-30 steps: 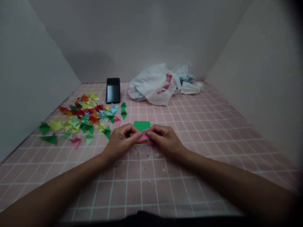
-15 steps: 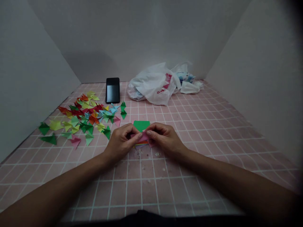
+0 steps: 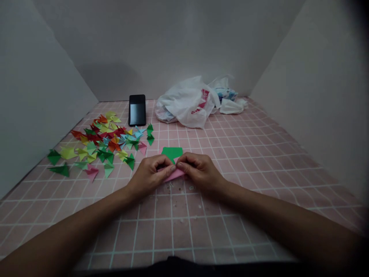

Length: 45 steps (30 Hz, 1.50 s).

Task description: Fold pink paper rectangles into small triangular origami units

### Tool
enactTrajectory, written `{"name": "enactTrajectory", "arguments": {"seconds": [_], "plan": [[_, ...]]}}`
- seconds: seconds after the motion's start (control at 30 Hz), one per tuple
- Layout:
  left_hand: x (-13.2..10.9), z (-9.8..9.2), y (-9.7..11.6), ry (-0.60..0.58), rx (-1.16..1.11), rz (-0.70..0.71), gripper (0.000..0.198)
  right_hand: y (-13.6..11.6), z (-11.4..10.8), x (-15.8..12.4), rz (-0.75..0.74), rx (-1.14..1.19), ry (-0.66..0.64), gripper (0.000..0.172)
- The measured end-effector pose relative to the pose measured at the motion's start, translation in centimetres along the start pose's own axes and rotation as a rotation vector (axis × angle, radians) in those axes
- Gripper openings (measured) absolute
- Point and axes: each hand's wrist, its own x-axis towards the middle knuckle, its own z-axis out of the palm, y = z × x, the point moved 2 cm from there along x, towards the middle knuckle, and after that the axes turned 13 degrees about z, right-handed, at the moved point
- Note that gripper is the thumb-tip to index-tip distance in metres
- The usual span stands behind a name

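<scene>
Folded paper triangles [image 3: 98, 143]: a loose scatter in red, orange, yellow, green, blue and pink is spread out at far left, with the nearest pieces just beside the left hand.

Black smartphone [image 3: 137, 110]: it is propped upright against the back, beyond the scatter.

Left hand [image 3: 148, 177]: it is closed in a pinch, with the left end of the pink paper gripped between thumb and curled fingers.

Green paper sheet [image 3: 172, 153]: a flat sheet is laid on the mat, just behind the hands, and is partly overlapped by them.

Pink paper [image 3: 174, 175]: it is held off the mat between both hands, folded into a narrow band, with its middle left showing below the fingertips.

Right hand [image 3: 198, 172]: it is likewise closed, the right end of the pink paper being pinched, with its fingertips almost touching those of the left hand.

White plastic bag [image 3: 184, 104]: a crumpled bag with red print is left at the back, well apart from the hands.

Pink grid mat [image 3: 259, 192]: everything is laid out on it, and small paper scraps [image 3: 178, 189] are seen below the hands.

Step in hand: a fold is being worked in the pink paper.

Next move: firm pressure along the crease appears to be called for.
</scene>
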Motion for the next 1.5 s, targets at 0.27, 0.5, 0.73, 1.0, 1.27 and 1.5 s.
{"name": "enactTrajectory", "arguments": {"seconds": [0.27,0.5,0.73,1.0,1.27,1.5], "plan": [[-0.2,-0.2,0.5,0.142,0.077,0.044,0.022,1.4,0.3,0.6,0.226,0.209,-0.141,0.026],[-0.2,-0.1,0.0,0.167,-0.031,-0.048,0.024,1.2,0.3,0.5,0.233,0.252,-0.089,0.022],[-0.2,0.2,-0.6,0.065,-0.21,-0.198,0.03,1.2,0.1,0.8,0.238,0.373,0.029,0.024],[-0.3,0.5,-0.4,0.125,-0.377,-0.266,0.031,0.9,0.8,0.1,0.319,0.447,-0.1,0.027],[-0.3,0.7,-0.4,0.08,-0.413,-0.299,0.03,0.9,1.0,0.2,0.318,0.523,-0.117,0.028],[-0.3,0.7,0.5,0.118,-0.353,-0.214,0.029,0.9,1.2,-0.1,0.33,0.477,-0.137,0.031]]}}
